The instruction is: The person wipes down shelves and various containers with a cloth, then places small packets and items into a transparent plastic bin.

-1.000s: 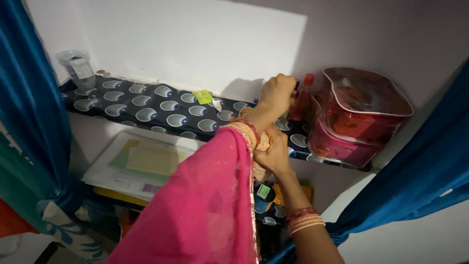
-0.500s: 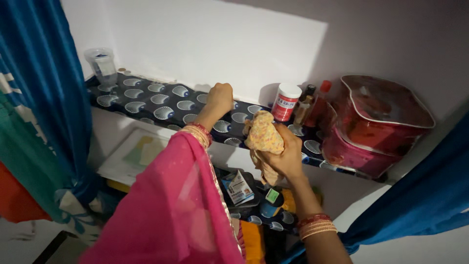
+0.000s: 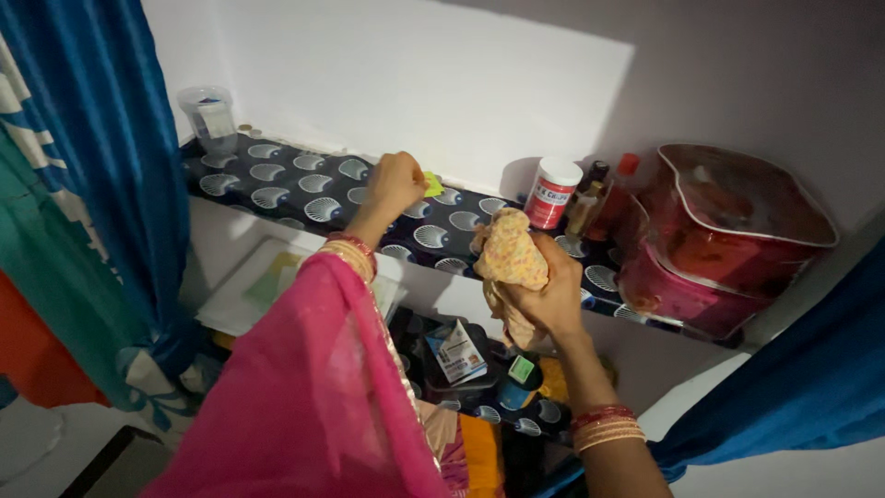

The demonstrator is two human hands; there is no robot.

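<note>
- The right hand (image 3: 544, 290) was clenched around a crumpled, pale floral cloth (image 3: 509, 258), held in the air just in front of the upper shelf (image 3: 277, 180), above the lower shelf's clutter.
- The cloth's long axis ran roughly upright: its bunched top stood above the fingers and a loose tail hung below the palm.
- The left hand (image 3: 395, 182) was closed into a loose fist resting on the shelf's dark shell-patterned liner; a small yellow-green object (image 3: 432, 183) showed at its knuckles, touching or just beside them. Whether the fingers gripped it could not be told.
- The cloth lay to the right of the left hand and nearer the viewer; the right hand was thus the nearer of the two to the red-and-white canister (image 3: 552, 192) and the small bottles (image 3: 590, 198) standing near it at the back of the shelf.
- Further right stood two stacked red containers (image 3: 728, 240) with clear lids.
- At the far left end of the shelf stood a clear plastic cup (image 3: 210, 115), well apart from both hands.
- Blue curtains (image 3: 111, 138) framed the alcove.
</note>
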